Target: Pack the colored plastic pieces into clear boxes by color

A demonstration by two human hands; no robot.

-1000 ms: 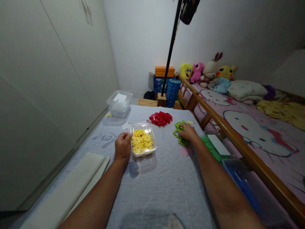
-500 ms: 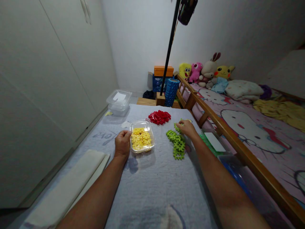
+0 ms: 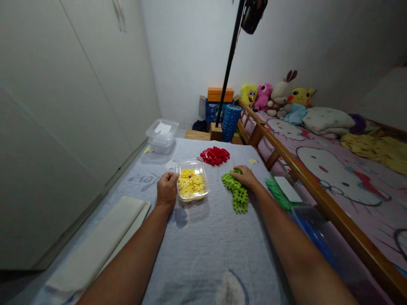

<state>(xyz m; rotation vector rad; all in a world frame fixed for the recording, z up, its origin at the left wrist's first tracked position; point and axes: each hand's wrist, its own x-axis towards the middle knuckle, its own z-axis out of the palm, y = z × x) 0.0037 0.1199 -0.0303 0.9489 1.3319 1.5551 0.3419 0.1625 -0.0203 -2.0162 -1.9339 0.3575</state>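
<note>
A clear plastic container [image 3: 206,190] with yellow notched building pieces [image 3: 190,184] inside stands on the cloth-covered table. My left hand [image 3: 167,188] is closed on its left rim, thumb and fingers pinching the edge. To the right lies a loose pile of green notched building pieces [image 3: 239,195]. My right hand [image 3: 246,176] rests at the upper right of this pile, fingers curled over some of the green pieces; its fingertips are partly hidden among them. Behind the container sits a heap of red building pieces [image 3: 215,156], which neither hand touches.
Lidded clear containers [image 3: 162,131] stand at the far left corner. A folded white cloth [image 3: 101,241] lies front left. Along the right edge are boxes with green pieces [image 3: 276,192] and blue contents [image 3: 313,233], beside the wooden bed rail [image 3: 295,169]. A black pole [image 3: 227,72] rises behind the table.
My right hand has come nearer, bringing the outlying green pieces against the rest of the green pile. My left hand stays on the container's rim. The view has shifted slightly.
</note>
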